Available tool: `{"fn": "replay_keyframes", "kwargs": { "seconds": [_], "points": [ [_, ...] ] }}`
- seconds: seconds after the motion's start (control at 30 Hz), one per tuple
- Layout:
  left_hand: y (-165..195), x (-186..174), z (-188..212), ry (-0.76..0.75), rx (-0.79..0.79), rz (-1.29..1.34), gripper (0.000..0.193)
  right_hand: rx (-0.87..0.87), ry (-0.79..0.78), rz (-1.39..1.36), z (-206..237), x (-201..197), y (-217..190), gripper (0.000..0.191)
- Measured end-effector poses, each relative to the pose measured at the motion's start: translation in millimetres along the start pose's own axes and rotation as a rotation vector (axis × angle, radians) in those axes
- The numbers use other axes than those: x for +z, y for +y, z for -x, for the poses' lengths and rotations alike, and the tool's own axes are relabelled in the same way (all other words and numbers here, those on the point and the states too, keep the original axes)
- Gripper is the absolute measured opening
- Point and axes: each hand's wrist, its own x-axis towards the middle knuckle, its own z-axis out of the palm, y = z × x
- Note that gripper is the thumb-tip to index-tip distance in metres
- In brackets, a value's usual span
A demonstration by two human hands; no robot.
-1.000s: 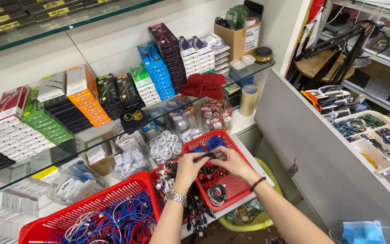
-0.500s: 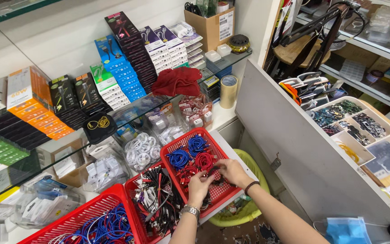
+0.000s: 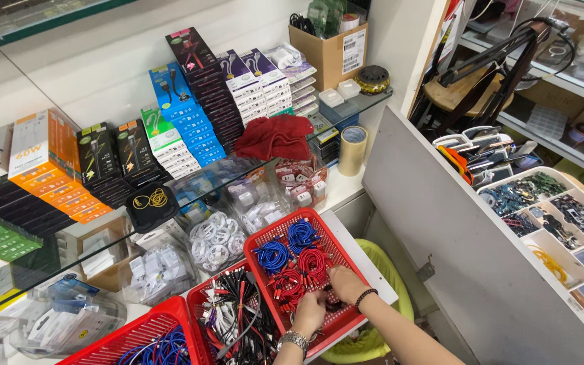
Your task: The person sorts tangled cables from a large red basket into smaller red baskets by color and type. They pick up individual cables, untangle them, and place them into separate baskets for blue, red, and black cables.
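Both my hands are down in a red plastic basket [image 3: 265, 242] that holds coiled blue cables [image 3: 273, 255] and coiled red cables [image 3: 311, 262]. My left hand [image 3: 309, 312], with a metal watch on its wrist, rests on the basket's near part. My right hand [image 3: 346, 284], with a dark bead bracelet, is beside it, and both sets of fingers meet around a small dark coiled cable [image 3: 333, 304], which they mostly hide.
A second red basket [image 3: 197, 297] of mixed cables and a third [image 3: 126, 338] with blue ones stand to the left. Boxed cables line a glass shelf [image 3: 190, 88]; a red cloth [image 3: 275, 135] and tape roll [image 3: 353, 150] lie behind. A green bin [image 3: 390, 284] sits below; white partition [image 3: 454, 230] right.
The view has shifted left and closer. My hands have dropped from above the basket into its near end, still together on a small dark cable.
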Motion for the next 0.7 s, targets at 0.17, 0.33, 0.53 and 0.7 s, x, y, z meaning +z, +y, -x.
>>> {"fn": "replay_keyframes", "kwargs": {
  "seconds": [0.17, 0.33, 0.53, 0.7],
  "points": [
    [114.2, 34.5, -93.9, 0.062, -0.153, 0.447, 0.025, 0.023, -0.077, -0.178, -49.3, -122.5, 105.3, 0.021],
    [109.7, -2.3, -45.3, 0.38, -0.081, 0.576, 0.03, -0.188, -0.051, -0.544, -24.6, -149.2, 33.7, 0.026],
    [-2.8, -109.6, 79.0, 0.599, -0.084, 0.598, 0.031, -0.304, -0.102, -0.608, 0.3, -64.6, -145.2, 0.027],
    [-66.8, -192.2, 183.3, 0.741, -0.108, 0.707, 0.028, -0.533, -0.047, -0.654, 31.9, -4.0, -269.5, 0.025]
  ]
}}
